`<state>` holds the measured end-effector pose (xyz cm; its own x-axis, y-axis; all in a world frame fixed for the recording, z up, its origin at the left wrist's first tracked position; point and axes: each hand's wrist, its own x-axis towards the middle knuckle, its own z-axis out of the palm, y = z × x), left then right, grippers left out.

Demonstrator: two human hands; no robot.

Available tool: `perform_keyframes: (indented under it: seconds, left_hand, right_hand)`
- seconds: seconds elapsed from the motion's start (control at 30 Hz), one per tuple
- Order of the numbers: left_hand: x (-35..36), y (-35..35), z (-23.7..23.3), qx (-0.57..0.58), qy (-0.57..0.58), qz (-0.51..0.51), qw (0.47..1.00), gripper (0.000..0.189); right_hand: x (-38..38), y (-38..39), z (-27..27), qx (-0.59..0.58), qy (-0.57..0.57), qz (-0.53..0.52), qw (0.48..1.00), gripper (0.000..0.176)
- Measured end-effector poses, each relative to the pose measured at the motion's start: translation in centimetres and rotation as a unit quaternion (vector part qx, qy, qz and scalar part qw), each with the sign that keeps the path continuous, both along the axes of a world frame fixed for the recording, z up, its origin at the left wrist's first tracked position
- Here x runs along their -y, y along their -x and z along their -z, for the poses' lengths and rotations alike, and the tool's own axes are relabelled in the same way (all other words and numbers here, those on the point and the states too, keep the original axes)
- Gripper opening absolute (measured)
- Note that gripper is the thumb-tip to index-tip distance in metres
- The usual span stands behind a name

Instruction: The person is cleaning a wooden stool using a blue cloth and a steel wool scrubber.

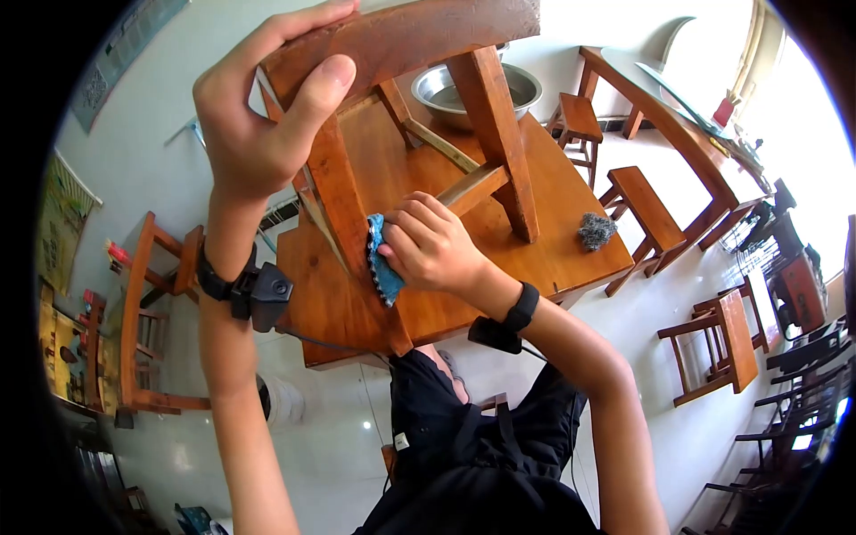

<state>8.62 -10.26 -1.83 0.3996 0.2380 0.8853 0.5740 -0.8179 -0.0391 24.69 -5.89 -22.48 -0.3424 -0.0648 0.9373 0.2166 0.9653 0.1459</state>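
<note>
A wooden stool [406,45] is held tilted over a wooden table [566,201], its seat toward the top of the view and its legs pointing down toward me. My left hand [259,125] grips the seat's left end, with the thumb on the near side and the fingers partly hidden behind it. My right hand [428,245] is closed around a blue cloth [383,272] with a dark-and-white edge. The cloth presses against the stool's left front leg [343,205], around its middle. Part of the cloth is hidden inside my fist.
On the table stand a metal basin [435,96] behind the stool and a grey scouring ball [596,232] near the right edge. Wooden stools [646,209] are on the floor at the right, below a long glass-topped table [660,102]. A wooden chair frame [143,312] stands at the left.
</note>
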Motion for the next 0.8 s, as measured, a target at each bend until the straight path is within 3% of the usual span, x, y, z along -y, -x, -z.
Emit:
perform_keyframes:
  seconds: [0.1, 0.17, 0.2, 0.27, 0.37, 0.47, 0.63, 0.7, 0.8]
  left_hand:
    - [0.2, 0.5, 0.0, -0.027, -0.014, -0.012, 0.999, 0.035]
    - [0.5, 1.2, 0.2, -0.021, 0.093, 0.036, 0.995, 0.046]
    - [0.4, 0.4, 0.7, -0.021, 0.093, 0.036, 0.995, 0.046]
    - [0.4, -3.4, 1.4, 0.095, -0.083, -0.084, 0.988, 0.020]
    - [0.4, -0.2, 0.1, -0.007, -0.005, -0.039, 0.999, 0.034]
    - [-0.4, -0.5, 0.5, 0.015, -0.029, -0.007, 0.999, 0.034]
    - [-0.6, -0.3, 0.6, 0.024, -0.029, -0.003, 0.999, 0.034]
    - [-0.6, -0.3, 0.6, 0.028, -0.029, -0.001, 0.999, 0.034]
    - [-0.7, -0.4, 0.7, 0.032, -0.026, 0.008, 0.999, 0.035]
  right_hand:
    - [-0.7, -0.7, -0.2, 0.016, -0.018, -0.001, 1.000, 0.021]
    - [-1.8, -1.7, 0.0, 0.023, -0.035, 0.023, 0.999, 0.025]
    - [-2.7, -2.7, 0.1, 0.035, -0.030, 0.038, 0.998, 0.027]
    - [-4.5, -4.7, 0.0, 0.015, -0.037, 0.069, 0.997, 0.024]
    - [-6.3, -8.0, -0.6, 0.058, -0.037, 0.122, 0.990, 0.024]
    - [-6.6, -8.8, -0.6, 0.083, -0.067, 0.134, 0.985, 0.028]
    - [-4.9, -9.7, -1.3, 0.116, 0.004, 0.117, 0.986, 0.040]
    - [-4.5, -10.3, -1.4, 0.162, 0.039, 0.120, 0.979, 0.053]
    - [-5.9, -10.4, -0.2, 0.159, -0.005, 0.119, 0.980, 0.065]
